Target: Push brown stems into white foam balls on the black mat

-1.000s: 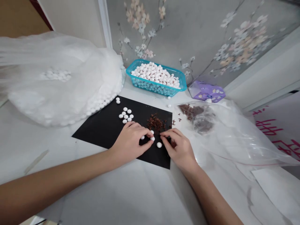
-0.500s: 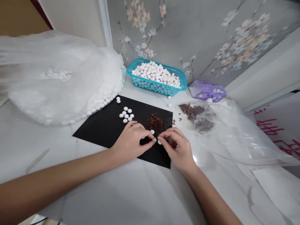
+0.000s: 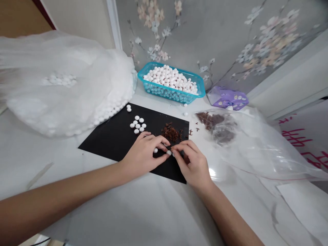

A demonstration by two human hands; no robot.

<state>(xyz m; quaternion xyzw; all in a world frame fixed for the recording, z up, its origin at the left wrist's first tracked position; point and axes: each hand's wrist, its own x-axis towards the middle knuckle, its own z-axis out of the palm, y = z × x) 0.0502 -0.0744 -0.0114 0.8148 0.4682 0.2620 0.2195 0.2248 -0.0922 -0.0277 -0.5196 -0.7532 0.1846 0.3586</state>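
Over the black sheet [image 3: 110, 136], my left hand [image 3: 143, 152] has a small white ball [image 3: 168, 152] at the tip of its thumb, with the fingers curled around. My right hand [image 3: 192, 162] is closed in a pinch right beside that ball; what its fingertips hold is too small to make out. Another white ball [image 3: 155, 150] lies under my left fingers. Just beyond both hands is a pile of small brown bits [image 3: 171, 132]. A loose group of white balls [image 3: 137, 126] rests on the sheet past my left hand.
A teal basket [image 3: 171, 94] full of white balls stands by the wall. To the left bulges a large translucent bag [image 3: 102, 82] of white balls. At the right lie a clear plastic bag [image 3: 256, 147] with brown bits inside and a purple packet [image 3: 230, 98].
My left index finger has lifted a little from the ball, and my right fingertips have moved slightly left, up against it. A white ball near my left index finger is now covered.
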